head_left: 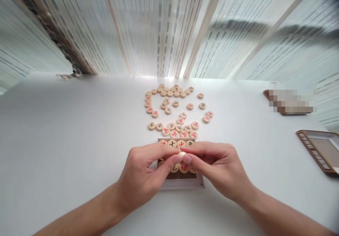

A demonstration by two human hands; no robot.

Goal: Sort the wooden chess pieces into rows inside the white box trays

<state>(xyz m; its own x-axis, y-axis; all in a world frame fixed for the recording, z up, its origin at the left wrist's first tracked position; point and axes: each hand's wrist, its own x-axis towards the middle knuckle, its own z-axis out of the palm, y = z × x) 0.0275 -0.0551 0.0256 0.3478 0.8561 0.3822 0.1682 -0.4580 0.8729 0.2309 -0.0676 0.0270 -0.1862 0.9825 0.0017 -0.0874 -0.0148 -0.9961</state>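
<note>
Between the fingertips of both hands is a pale round xiangqi piece (182, 154), its marked face not readable. My left hand (148, 169) pinches it from the left, and my right hand (218, 165) pinches it from the right. Right below them lies an open shallow box (182, 183) with xiangqi pieces laid in rows, some lettered red and some black. A row with a black-lettered piece (172, 144) shows above my fingers, and another with a red-lettered piece (183, 167) shows below. My hands hide the middle of the box.
Many loose xiangqi pieces (170, 94) lie beyond the box on the white table (79, 140), some face down. At the right are a brown box lid (315, 154) and a partly blurred box-like item (293, 108). Striped curtains (143, 27) hang behind the table.
</note>
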